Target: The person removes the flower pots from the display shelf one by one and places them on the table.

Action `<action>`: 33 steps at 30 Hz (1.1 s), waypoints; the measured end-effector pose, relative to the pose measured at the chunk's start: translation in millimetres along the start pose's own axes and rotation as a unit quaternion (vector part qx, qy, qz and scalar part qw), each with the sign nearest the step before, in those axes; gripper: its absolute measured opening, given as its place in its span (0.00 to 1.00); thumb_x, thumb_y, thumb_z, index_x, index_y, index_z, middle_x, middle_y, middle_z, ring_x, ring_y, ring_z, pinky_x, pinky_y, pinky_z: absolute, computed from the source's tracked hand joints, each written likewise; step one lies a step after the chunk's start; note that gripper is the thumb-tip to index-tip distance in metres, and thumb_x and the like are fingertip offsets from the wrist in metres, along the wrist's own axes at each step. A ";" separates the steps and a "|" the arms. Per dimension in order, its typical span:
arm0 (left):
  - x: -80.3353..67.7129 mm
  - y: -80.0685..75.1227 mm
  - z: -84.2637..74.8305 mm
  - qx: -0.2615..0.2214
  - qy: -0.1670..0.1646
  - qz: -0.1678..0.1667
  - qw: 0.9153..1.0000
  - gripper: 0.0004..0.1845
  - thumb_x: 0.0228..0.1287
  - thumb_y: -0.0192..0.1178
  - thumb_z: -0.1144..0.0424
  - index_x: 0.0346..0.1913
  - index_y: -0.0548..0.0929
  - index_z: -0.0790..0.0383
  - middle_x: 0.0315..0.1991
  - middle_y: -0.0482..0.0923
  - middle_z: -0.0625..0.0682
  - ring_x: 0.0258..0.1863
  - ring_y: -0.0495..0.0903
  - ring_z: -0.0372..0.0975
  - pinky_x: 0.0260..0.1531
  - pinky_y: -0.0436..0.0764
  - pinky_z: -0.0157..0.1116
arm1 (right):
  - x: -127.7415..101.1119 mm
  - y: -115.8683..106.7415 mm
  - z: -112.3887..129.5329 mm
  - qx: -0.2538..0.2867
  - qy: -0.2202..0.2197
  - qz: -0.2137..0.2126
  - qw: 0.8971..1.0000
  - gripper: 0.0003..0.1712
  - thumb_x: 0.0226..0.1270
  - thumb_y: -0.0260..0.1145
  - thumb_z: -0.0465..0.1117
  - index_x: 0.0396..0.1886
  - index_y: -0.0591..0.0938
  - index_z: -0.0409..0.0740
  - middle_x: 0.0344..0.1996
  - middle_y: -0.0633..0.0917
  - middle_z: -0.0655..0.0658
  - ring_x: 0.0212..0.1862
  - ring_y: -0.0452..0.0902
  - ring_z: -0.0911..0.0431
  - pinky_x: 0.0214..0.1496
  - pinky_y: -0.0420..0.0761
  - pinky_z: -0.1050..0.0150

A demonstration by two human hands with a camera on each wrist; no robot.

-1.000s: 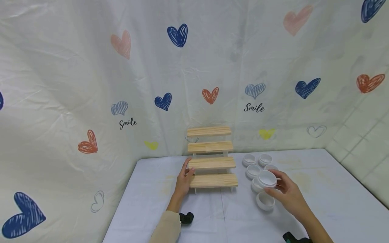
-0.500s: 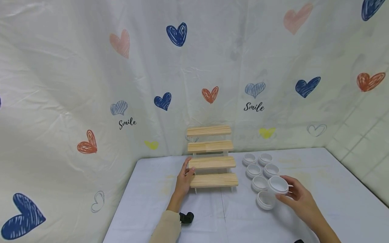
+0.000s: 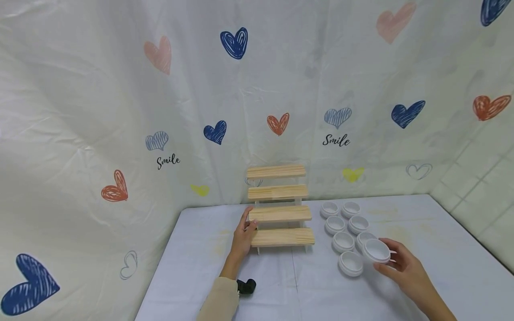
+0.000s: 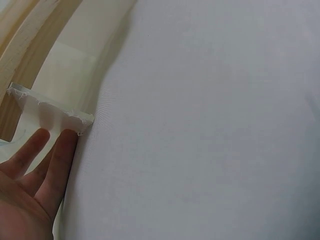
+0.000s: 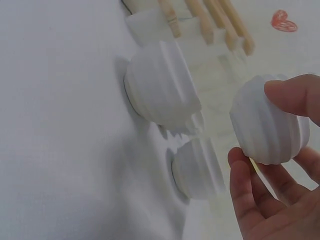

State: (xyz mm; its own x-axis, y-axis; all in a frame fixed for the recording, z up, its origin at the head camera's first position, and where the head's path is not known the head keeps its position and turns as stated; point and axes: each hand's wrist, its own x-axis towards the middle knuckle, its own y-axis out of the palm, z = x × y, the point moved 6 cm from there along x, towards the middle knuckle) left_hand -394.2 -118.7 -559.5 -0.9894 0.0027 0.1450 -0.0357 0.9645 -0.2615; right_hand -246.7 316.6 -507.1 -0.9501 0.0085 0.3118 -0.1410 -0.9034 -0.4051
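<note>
Your table (image 3: 209,267), draped in a white cloth, carries a four-step wooden display riser (image 3: 279,213) against its back edge, and your left hand (image 3: 242,236) rests with straight, relaxed fingers against the left end of the riser's two lowest steps. To the riser's right, towards the back edge, six white ribbed cups (image 3: 342,225) stand in two rows on the cloth. Your right hand (image 3: 403,267) holds a seventh white ribbed cup (image 3: 376,251), fingers and thumb curled round its side, just above the cloth at the near right end of those rows.
</note>
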 end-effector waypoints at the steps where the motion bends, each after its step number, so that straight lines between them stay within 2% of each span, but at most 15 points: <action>1: 0.0 0.0 -0.1 0.001 0.000 0.000 1.000 0.28 0.75 0.55 0.40 0.74 0.62 0.21 0.54 0.83 0.61 0.49 0.79 0.42 0.45 0.75 0.38 | -1.1 -0.5 -1.8 -0.001 0.005 0.002 1.000 0.38 0.61 0.74 0.28 0.69 0.68 0.32 0.53 0.77 0.71 0.47 0.78 0.75 0.47 0.79 0.80; 10: 0.3 -0.4 -0.4 0.003 -0.001 -0.001 1.000 0.28 0.75 0.54 0.39 0.74 0.62 0.20 0.53 0.83 0.61 0.48 0.79 0.42 0.44 0.75 0.37 | -7.8 -5.5 -18.4 -0.020 0.015 0.016 1.000 0.38 0.60 0.75 0.29 0.68 0.70 0.33 0.50 0.79 0.72 0.45 0.80 0.75 0.44 0.81 0.77; 15: -0.7 -0.3 2.2 0.000 -0.007 0.000 1.000 0.28 0.75 0.55 0.40 0.75 0.62 0.22 0.52 0.83 0.62 0.44 0.78 0.41 0.39 0.75 0.37 | -12.0 -5.7 -28.3 -0.028 0.052 0.038 0.998 0.38 0.61 0.76 0.33 0.68 0.69 0.35 0.49 0.77 0.75 0.45 0.79 0.76 0.42 0.82 0.74; 21: -3.0 -0.1 6.2 -0.007 -0.016 0.000 1.000 0.27 0.75 0.56 0.41 0.71 0.63 0.16 0.52 0.83 0.63 0.41 0.77 0.40 0.39 0.74 0.37 | -14.4 -5.4 -33.2 -0.032 0.074 0.053 0.995 0.38 0.63 0.75 0.34 0.69 0.68 0.34 0.48 0.77 0.74 0.45 0.79 0.75 0.41 0.83 0.72; 25: -2.2 0.1 4.8 -0.010 -0.014 -0.004 1.000 0.27 0.74 0.57 0.41 0.72 0.64 0.18 0.51 0.83 0.63 0.41 0.78 0.40 0.40 0.75 0.37 | -14.6 -6.5 -36.1 -0.034 0.076 0.057 0.995 0.38 0.63 0.75 0.35 0.69 0.67 0.34 0.48 0.79 0.72 0.44 0.80 0.74 0.41 0.83 0.72; 29: -0.7 0.0 2.6 -0.006 -0.011 -0.004 1.000 0.29 0.74 0.56 0.41 0.75 0.64 0.26 0.51 0.83 0.63 0.42 0.78 0.40 0.41 0.75 0.37 | -13.6 -8.1 -40.8 -0.046 0.076 0.056 0.994 0.38 0.62 0.76 0.35 0.68 0.68 0.34 0.47 0.78 0.72 0.44 0.80 0.74 0.42 0.82 0.73; 33: -0.3 0.1 0.5 -0.004 -0.008 0.000 1.000 0.28 0.74 0.56 0.40 0.74 0.63 0.23 0.51 0.83 0.64 0.42 0.78 0.40 0.41 0.74 0.37 | -13.2 -8.3 -46.7 -0.058 0.086 0.058 0.993 0.39 0.62 0.76 0.37 0.68 0.68 0.34 0.46 0.77 0.74 0.44 0.78 0.75 0.42 0.82 0.73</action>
State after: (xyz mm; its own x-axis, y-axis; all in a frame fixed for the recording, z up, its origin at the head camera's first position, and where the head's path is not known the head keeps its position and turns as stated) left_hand -393.9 -118.8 -560.0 -0.9916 -0.0024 0.1296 -0.0354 0.9668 -0.2530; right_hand -246.0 343.9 -548.0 -0.9939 -0.0096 0.1100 -0.0503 -0.8475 -0.5284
